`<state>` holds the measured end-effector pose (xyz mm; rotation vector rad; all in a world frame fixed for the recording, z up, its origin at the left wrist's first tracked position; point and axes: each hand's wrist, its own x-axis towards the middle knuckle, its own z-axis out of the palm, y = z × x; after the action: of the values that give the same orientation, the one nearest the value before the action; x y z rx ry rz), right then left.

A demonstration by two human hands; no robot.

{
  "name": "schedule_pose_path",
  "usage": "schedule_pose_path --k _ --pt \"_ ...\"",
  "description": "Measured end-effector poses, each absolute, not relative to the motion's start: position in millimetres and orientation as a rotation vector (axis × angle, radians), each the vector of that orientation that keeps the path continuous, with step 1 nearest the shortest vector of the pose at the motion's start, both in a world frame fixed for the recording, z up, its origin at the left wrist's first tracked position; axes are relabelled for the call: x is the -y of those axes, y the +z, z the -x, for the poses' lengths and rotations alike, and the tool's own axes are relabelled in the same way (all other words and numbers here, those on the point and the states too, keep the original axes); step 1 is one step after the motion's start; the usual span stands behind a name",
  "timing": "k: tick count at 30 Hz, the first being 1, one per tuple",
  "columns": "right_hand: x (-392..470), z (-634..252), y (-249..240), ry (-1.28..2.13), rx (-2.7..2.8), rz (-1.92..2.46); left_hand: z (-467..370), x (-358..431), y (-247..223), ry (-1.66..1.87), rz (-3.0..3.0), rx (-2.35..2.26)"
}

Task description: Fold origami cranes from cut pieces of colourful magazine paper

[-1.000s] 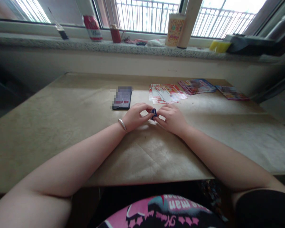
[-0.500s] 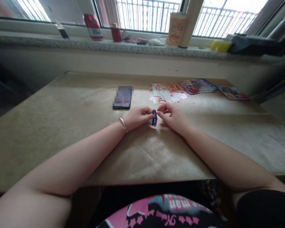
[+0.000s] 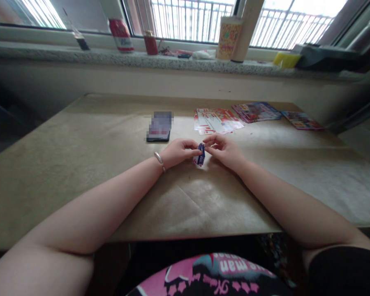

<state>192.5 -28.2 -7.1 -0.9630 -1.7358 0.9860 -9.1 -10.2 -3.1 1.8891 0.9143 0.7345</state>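
Observation:
My left hand (image 3: 184, 151), with a silver bangle at the wrist, grips a small blue-and-white printed paper box (image 3: 200, 156) between thumb and fingers. The box stands tilted just over the table in front of me; part of it lies behind the thumb. My right hand (image 3: 222, 150) has its thumb and curled fingers at the upper right edge of the box, pinching there. Beyond the hands lie fanned printed sheets (image 3: 217, 121), white with red and orange. A dark phone (image 3: 160, 126) rests left of them, its screen blurred out.
Picture cards (image 3: 255, 112) lie in a pile at the back right, with another stack of cards (image 3: 301, 120) beside it. Along the stone windowsill (image 3: 172, 61) stand a red-and-white can (image 3: 121, 35), a red bottle (image 3: 151, 43), a patterned cup (image 3: 228, 39) and a yellow item (image 3: 286, 60).
The small box has turned slightly in my left hand and shifted a touch to the right. My right fingers have moved a little at its edge.

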Motion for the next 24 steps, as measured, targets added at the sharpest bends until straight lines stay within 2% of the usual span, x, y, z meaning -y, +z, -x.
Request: schedule_pose_path --k 15,24 --pt "31.7 -192.2 -4.2 0.888 1.801 0.946 6.5 13.0 2.5 0.761 -1.935 -1.020" --pt "25.9 -195.8 -7.2 1.253 1.699 0.864 5.3 15.3 3.7 0.738 -1.804 -0.956"
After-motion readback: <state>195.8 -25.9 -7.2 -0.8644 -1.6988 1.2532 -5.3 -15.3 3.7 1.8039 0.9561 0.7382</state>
